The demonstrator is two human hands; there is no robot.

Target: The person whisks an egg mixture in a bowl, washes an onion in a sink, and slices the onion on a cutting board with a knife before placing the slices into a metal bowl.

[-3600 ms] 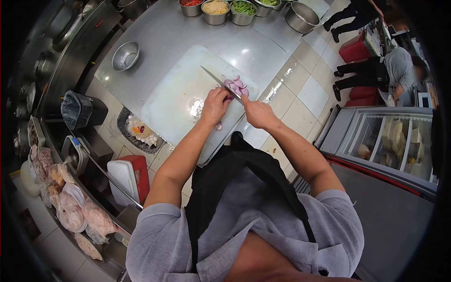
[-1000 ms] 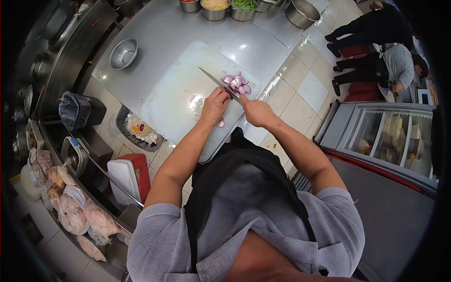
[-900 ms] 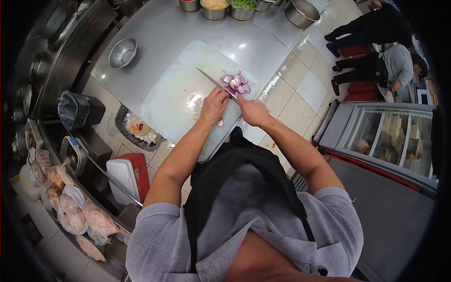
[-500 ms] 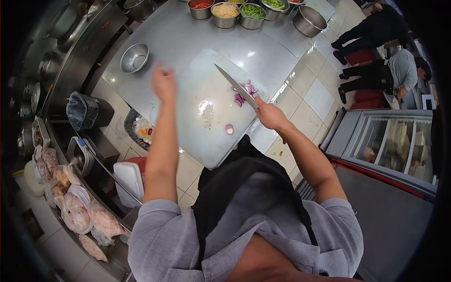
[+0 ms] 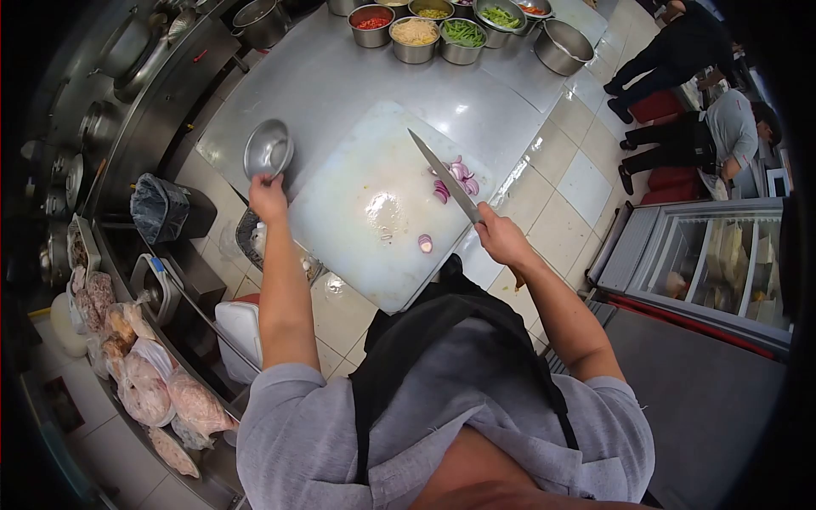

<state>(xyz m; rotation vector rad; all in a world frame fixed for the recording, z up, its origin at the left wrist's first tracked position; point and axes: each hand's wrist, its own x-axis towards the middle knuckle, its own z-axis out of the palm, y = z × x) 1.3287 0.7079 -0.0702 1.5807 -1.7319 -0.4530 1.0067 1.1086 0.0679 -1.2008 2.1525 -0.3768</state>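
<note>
My left hand [image 5: 268, 198] grips the near rim of a metal bowl [image 5: 257, 153], which is tilted at the left of the steel table. In my right hand [image 5: 503, 235] is the handle of a large kitchen knife [image 5: 444, 176]. Its blade points forward and left over the white cutting board [image 5: 348, 204]. Sliced red onion [image 5: 461, 173] lies on the board just beyond the blade, partly behind it. A small cut onion piece [image 5: 425, 244] sits nearer to me on the board.
Metal pots of cut vegetables [image 5: 415, 34] line the table's far edge, beside another metal pot [image 5: 563, 47]. A bin with a dark liner [image 5: 160, 208] stands at left. Bagged meat [image 5: 140, 382] lies lower left. Two people [image 5: 714, 127] stand at right beyond a glass-topped freezer [image 5: 693, 263].
My left hand has moved left and closed on the bowl's rim; the bowl is now tilted and nearer the board. My right hand still holds the knife in much the same place.
</note>
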